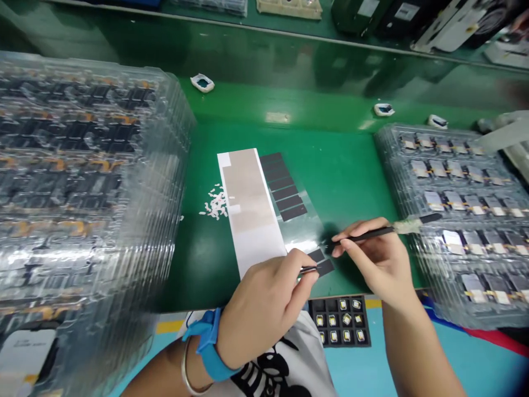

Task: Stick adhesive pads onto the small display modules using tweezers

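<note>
My left hand (pixel 268 295) is closed on a slim dark metal tool, probably tweezers (pixel 308 269), over the near end of a clear sheet (pixel 312 212). Black rectangular stickers (pixel 285 193) sit in a row on that sheet, and a couple more lie by my left fingertips. My right hand (pixel 372 253) pinches a black pen-shaped tool (pixel 367 235) wrapped in pale tape, its tip close to the sheet's right edge. Left of the clear sheet lies a long white backing strip (pixel 258 245) with a beige-grey area, partly under my left hand.
Small white scraps (pixel 215 204) are piled left of the strip. Stacked clear trays of parts stand at left (pixel 165 165) and right (pixel 397 165). Below the table edge is a black compartment tray (pixel 339 321) with small parts. A shelf (pixel 289 33) runs across the back.
</note>
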The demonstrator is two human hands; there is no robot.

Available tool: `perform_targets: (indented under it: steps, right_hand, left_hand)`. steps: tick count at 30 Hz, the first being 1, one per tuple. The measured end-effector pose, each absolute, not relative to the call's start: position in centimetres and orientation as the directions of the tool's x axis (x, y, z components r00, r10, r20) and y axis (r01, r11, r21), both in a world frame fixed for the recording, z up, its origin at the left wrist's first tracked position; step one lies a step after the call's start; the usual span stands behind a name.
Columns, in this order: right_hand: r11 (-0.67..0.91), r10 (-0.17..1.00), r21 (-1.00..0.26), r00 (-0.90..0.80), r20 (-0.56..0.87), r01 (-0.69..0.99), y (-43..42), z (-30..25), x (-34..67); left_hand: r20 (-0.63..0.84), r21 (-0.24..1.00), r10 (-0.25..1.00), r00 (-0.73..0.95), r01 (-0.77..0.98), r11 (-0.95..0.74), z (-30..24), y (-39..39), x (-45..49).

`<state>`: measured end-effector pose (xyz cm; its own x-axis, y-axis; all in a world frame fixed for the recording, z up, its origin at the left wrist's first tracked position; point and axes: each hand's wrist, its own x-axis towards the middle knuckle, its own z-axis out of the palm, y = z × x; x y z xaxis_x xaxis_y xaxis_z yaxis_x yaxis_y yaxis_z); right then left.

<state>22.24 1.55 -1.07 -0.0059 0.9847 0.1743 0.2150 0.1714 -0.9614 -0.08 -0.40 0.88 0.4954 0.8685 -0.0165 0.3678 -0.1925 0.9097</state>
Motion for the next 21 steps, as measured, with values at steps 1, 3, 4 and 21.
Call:
perform_targets:
  steps: [1, 3, 4, 21]
  right_hand:
    - [0.170, 0.985, -0.964, -0.018, 0.170, 0.203, 1.5, -1.2, 22.3]
    - [0.169, 0.986, -0.969, -0.020, 0.168, 0.178, 1.4, -1.3, 22.2]
    - [0.166, 0.986, -0.972, -0.016, 0.165, 0.167, 1.3, -1.3, 22.2]
    - [0.123, 0.992, -0.983, 0.015, 0.126, 0.137, 1.3, -1.4, 22.0]
  left_hand:
    - [-0.008, 0.895, 0.862, 0.508, 0.387, -0.220, 0.7, -0.3, 0.3]
    - [0.009, 0.872, 0.851, 0.525, 0.412, -0.263, 0.3, -0.2, 0.9]
    - [0.008, 0.863, 0.845, 0.534, 0.424, -0.276, 0.0, -0.1, 1.1]
    - [0.007, 0.844, 0.841, 0.541, 0.447, -0.295, -0.5, 0.3, 1.2]
